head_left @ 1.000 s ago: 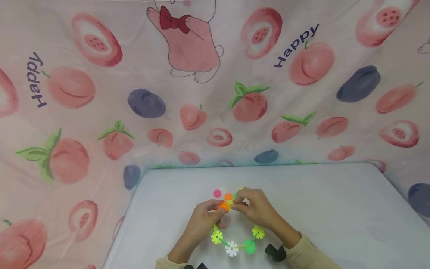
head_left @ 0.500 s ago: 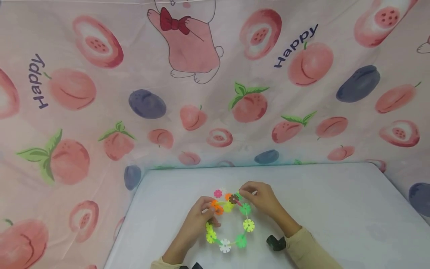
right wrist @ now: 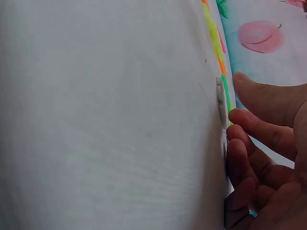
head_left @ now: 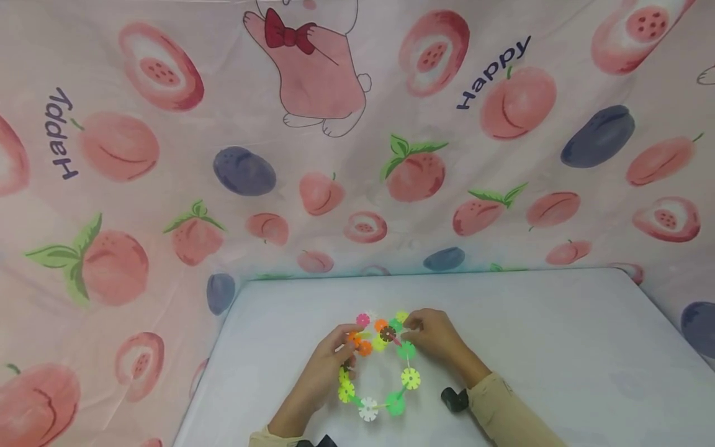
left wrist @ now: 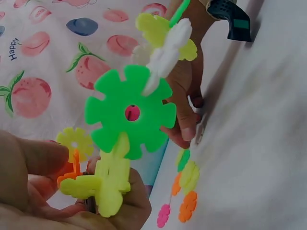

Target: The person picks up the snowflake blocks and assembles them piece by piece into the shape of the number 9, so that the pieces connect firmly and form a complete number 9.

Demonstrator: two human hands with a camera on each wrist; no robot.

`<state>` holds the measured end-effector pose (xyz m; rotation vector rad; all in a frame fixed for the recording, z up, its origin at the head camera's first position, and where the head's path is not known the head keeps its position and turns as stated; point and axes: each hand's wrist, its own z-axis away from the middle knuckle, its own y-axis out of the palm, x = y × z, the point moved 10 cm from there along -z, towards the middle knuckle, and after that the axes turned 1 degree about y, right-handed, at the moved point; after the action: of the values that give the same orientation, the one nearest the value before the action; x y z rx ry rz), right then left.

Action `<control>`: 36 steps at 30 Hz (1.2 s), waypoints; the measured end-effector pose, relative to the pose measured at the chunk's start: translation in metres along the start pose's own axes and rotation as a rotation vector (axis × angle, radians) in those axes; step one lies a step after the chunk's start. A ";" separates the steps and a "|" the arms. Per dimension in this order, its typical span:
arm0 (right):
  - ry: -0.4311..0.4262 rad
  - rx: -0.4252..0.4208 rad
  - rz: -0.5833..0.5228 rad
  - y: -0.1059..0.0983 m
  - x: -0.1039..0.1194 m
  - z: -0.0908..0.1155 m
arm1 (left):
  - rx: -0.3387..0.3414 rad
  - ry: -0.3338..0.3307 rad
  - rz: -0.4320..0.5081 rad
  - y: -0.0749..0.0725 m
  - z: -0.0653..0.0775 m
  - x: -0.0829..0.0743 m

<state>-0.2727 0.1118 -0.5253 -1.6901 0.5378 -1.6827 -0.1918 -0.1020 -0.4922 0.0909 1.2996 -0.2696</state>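
Observation:
My left hand point(head_left: 324, 366) grips a ring-like chain of slotted plastic snowflake discs, pinching it near an orange disc point(head_left: 364, 348). Yellow, white, green and brown discs hang along the chain, among them a large green disc point(left wrist: 108, 120) close up in the left wrist view. Right of the chain, my right hand point(head_left: 438, 335) reaches down to the table with its fingers loosely bent. In the right wrist view a white disc point(right wrist: 220, 100) lies just beyond those fingertips, and a gap shows between thumb and forefinger.
Loose discs lie on the white table point(head_left: 558, 347) behind the chain, including a pink disc point(head_left: 363, 319) and an orange disc point(head_left: 381, 326). A fruit-print cloth point(head_left: 357, 155) rises behind the table. Dark wrist devices point(head_left: 455, 400) sit at both wrists.
My right hand has let go of the chain and moved right, to the loose discs. With the left hand, the chain has shifted slightly left, and its brown disc now shows.

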 end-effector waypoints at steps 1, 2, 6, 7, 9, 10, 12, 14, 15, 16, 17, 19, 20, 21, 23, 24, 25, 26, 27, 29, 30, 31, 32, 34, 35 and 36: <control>-0.007 0.002 0.019 0.000 0.001 0.000 | 0.000 -0.004 0.009 0.000 0.000 0.000; -0.012 0.006 0.038 0.001 0.001 -0.001 | -0.001 -0.009 0.019 0.001 -0.001 0.001; -0.032 0.016 0.096 0.000 0.001 -0.001 | -0.022 -0.026 0.017 0.000 -0.003 0.004; -0.042 0.015 0.106 0.000 0.001 -0.001 | -0.031 -0.031 0.011 0.000 -0.003 0.004; -0.051 0.018 0.110 -0.001 0.002 0.000 | -0.046 -0.036 0.001 0.000 -0.004 0.004; -0.057 0.019 0.109 -0.002 0.002 0.000 | -0.052 -0.039 0.000 0.000 -0.004 0.004; -0.067 0.018 0.100 -0.003 0.003 0.001 | -0.058 -0.041 -0.002 0.000 -0.003 0.004; -0.066 0.020 0.079 -0.004 0.004 0.001 | -0.057 -0.041 -0.003 0.001 -0.003 0.004; -0.064 0.020 0.071 -0.004 0.003 0.002 | -0.055 -0.041 -0.004 0.002 -0.004 0.004; -0.064 0.018 0.064 -0.005 0.003 0.002 | -0.053 -0.040 -0.009 0.002 -0.004 0.004; -0.062 0.016 0.058 -0.005 0.002 0.002 | -0.050 -0.038 -0.010 0.002 -0.004 0.004; -0.059 0.009 0.044 -0.008 0.002 0.003 | -0.040 -0.036 0.000 0.003 -0.004 0.005; -0.059 0.005 0.039 -0.010 0.002 0.004 | -0.035 -0.035 0.009 0.004 -0.005 0.005; -0.063 0.002 0.032 -0.012 0.003 0.004 | -0.029 -0.034 0.020 0.004 -0.005 0.006; -0.072 0.000 0.010 -0.016 0.005 0.005 | -0.018 -0.031 0.045 0.006 -0.005 0.006; -0.075 0.003 -0.011 -0.018 0.007 0.006 | -0.016 -0.030 0.050 0.006 -0.005 0.007; -0.077 0.005 -0.030 -0.020 0.008 0.006 | -0.015 -0.027 0.050 0.007 -0.004 0.007; -0.083 0.013 -0.064 -0.022 0.011 0.008 | -0.014 -0.024 0.051 0.008 -0.004 0.007; -0.084 0.025 -0.101 -0.024 0.014 0.009 | -0.014 -0.019 0.044 0.008 -0.004 0.006; -0.080 0.054 -0.191 -0.027 0.020 0.011 | -0.023 -0.011 0.012 0.008 -0.004 0.006; -0.077 0.071 -0.235 -0.027 0.023 0.013 | -0.027 -0.006 -0.006 0.008 -0.005 0.006; -0.076 0.084 -0.273 -0.028 0.026 0.014 | -0.030 0.000 -0.020 0.008 -0.005 0.005; -0.075 0.101 -0.306 -0.029 0.029 0.016 | -0.033 0.002 -0.036 0.008 -0.005 0.005; -0.063 0.119 -0.340 -0.030 0.035 0.019 | -0.035 0.007 -0.062 0.009 -0.005 0.005; -0.056 0.121 -0.351 -0.030 0.038 0.021 | -0.032 0.010 -0.068 0.010 -0.005 0.004; -0.052 0.123 -0.361 -0.031 0.041 0.023 | -0.030 0.007 -0.076 0.010 -0.005 0.004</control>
<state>-0.2525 0.1080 -0.4729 -1.8131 0.1034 -1.8703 -0.1926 -0.0918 -0.4986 0.0170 1.3151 -0.3146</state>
